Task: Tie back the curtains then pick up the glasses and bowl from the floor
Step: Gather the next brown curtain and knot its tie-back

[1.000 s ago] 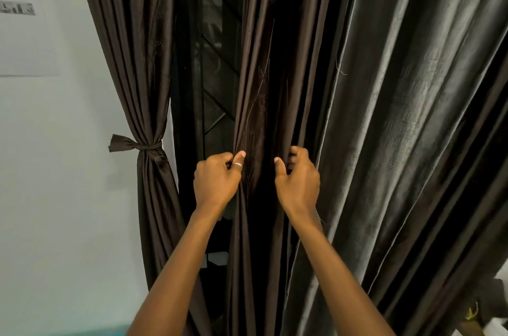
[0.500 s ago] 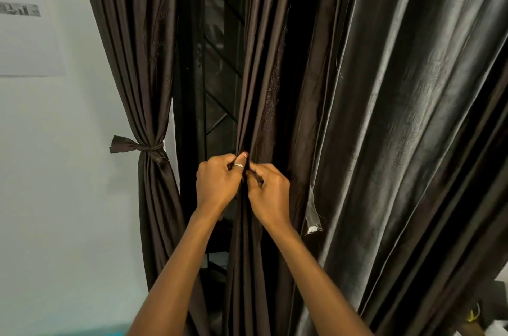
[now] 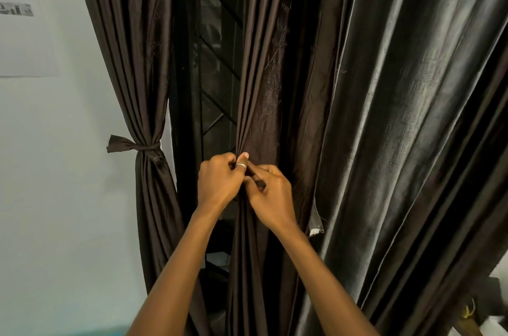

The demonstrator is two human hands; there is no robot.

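On the head camera I see the left hand [image 3: 220, 184] curled tight around a gathered bunch of the dark brown pleated satin curtain [image 3: 261, 88] at centre frame. The right hand [image 3: 270, 198] touches the left and pinches the same folds. To the left, a matching brown curtain panel [image 3: 143, 60] hangs knotted with a fabric tie [image 3: 129, 144].

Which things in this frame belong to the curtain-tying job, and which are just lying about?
Job: left hand and right hand, pinching the gathered middle curtain; left curtain, already bound by its tie-back; loose right curtain.
Lying about: paper sheet; window grille.
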